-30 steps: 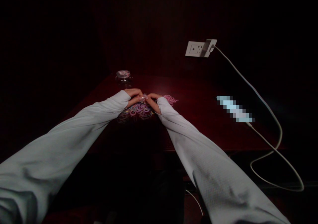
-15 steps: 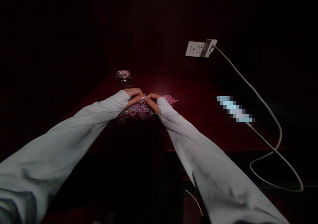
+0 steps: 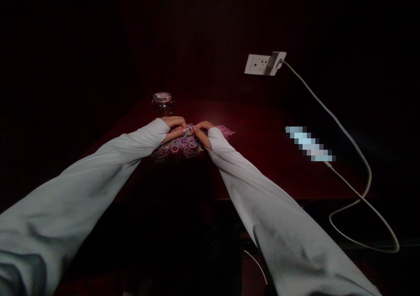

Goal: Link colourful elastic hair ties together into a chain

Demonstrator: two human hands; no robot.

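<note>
Your curled left hand (image 3: 175, 127) and right hand (image 3: 202, 132) meet fingertip to fingertip over the heap of small pastel rubber loops (image 3: 180, 146); whether either pinches one I cannot tell. The dark red wooden table (image 3: 262, 164) lies bare to your right hand's right, up to the white charging cable (image 3: 348, 156). Its near edge runs under your wrists, and a lidded glass jar (image 3: 162, 103) stands just beyond your left hand.

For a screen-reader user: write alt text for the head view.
Two hands, left hand and right hand, meet fingertip to fingertip over a pile of small coloured rings on a dark red table. A small jar stands behind; a white cable runs from a wall socket.
</note>
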